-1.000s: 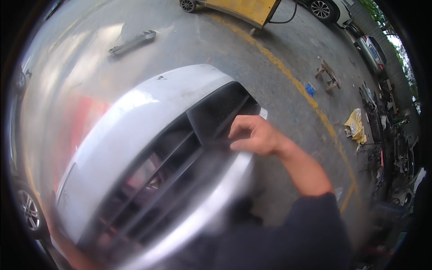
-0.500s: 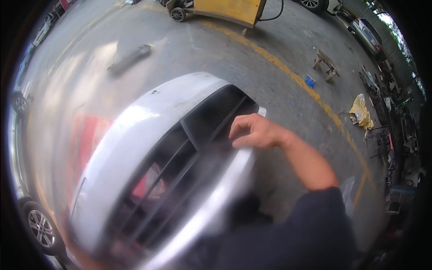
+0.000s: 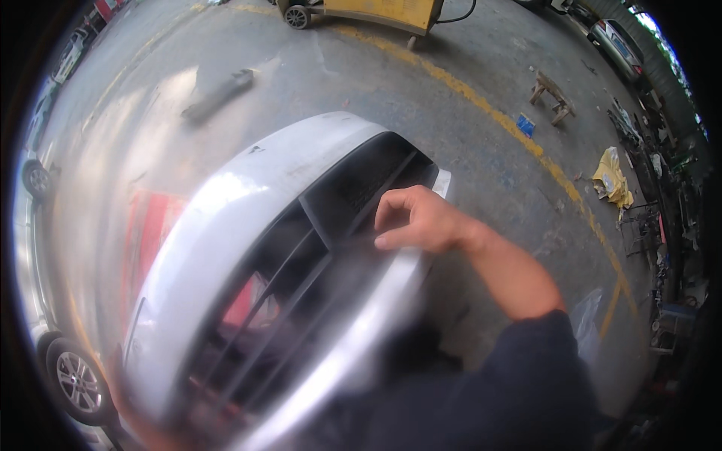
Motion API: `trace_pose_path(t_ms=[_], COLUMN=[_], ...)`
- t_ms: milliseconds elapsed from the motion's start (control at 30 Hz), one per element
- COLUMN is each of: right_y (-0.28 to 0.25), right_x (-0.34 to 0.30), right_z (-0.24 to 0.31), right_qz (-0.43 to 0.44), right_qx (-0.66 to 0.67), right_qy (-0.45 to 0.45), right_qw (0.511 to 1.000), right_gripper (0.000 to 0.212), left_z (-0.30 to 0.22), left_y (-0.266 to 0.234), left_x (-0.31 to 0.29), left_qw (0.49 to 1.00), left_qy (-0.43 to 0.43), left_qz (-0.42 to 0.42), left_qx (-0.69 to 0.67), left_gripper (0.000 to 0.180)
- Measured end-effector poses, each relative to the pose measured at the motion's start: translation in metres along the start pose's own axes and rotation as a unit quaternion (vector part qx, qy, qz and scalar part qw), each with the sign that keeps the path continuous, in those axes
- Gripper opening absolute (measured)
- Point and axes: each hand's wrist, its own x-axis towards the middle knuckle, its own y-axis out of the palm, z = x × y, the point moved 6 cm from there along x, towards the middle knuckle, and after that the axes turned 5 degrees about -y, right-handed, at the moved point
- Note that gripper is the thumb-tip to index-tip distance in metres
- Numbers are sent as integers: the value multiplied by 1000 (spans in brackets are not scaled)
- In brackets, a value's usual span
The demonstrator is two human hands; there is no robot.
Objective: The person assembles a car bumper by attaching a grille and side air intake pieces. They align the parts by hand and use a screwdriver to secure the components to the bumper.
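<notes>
A white car bumper with a black slatted grille stretches from the lower left to the middle of the head view. Its near edge is smeared and partly hazy. My right hand comes over the white edge near the far end, fingers curled toward the thumb around it; a gap shows between thumb and forefinger. Down at the near left end, my left hand is a blurred patch of skin against the bumper, and its fingers cannot be made out.
Beyond the bumper stands a yellow wheeled machine. A long grey part lies on the floor by a red patch. On the right are a small wooden stool, a blue packet, yellow cloth and piled parts. A car wheel is at lower left.
The view has shifted slightly, so floor things at right sit a little farther right. My right hand appears slightly farther left along the bumper's edge, still curled.
</notes>
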Motion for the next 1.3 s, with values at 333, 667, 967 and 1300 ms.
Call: trace_pose_path(t_ms=[333, 667, 967, 1300], right_y=[3, -15, 54, 140], right_x=[-1, -15, -65, -48], right_z=[3, -31, 72, 143], right_qz=[-9, -63, -150, 64], right_qx=[-24, 157, -104, -233], right_qy=[26, -7, -334, -346], right_qw=[999, 986, 925, 907], right_gripper=[31, 12, 22, 44], left_z=[-1, -6, 279, 175], left_y=[2, -9, -149, -30], left_x=[2, -17, -142, -137], left_qw=[1000, 993, 918, 968], left_qy=[21, 58, -31, -47], left_qz=[1, -14, -289, -245], left_qx=[8, 103, 269, 35], left_gripper=[70, 70, 56, 64])
